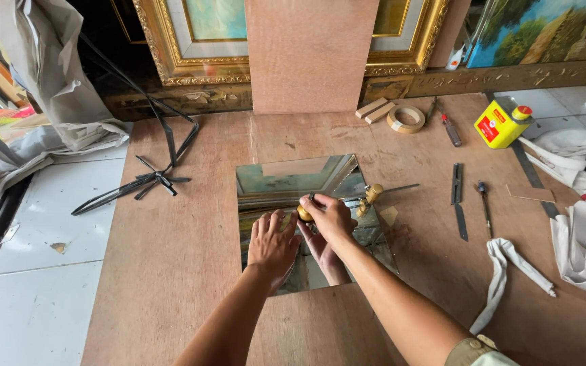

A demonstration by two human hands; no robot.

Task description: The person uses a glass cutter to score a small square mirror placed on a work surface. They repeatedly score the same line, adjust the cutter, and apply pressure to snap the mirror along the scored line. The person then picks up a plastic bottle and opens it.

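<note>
Gripping a small wooden-handled cutter (306, 211), your right hand (330, 215) closes around it over the mirror pane (266, 179) at the table's (171, 257) middle. Your left hand (274, 240) lies flat and open on the glass beside it. Farther back, a tape roll (405, 118) and yellow can (502, 125) sit near the far edge.

Bright even daylight, soft faint shadows, sharp focus, wide-angle bending at edges, mirror (306, 203) reflections

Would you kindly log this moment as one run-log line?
left hand flat on mirror | right hand gripping wooden-handled tool on mirror | plywood board beneath
</note>
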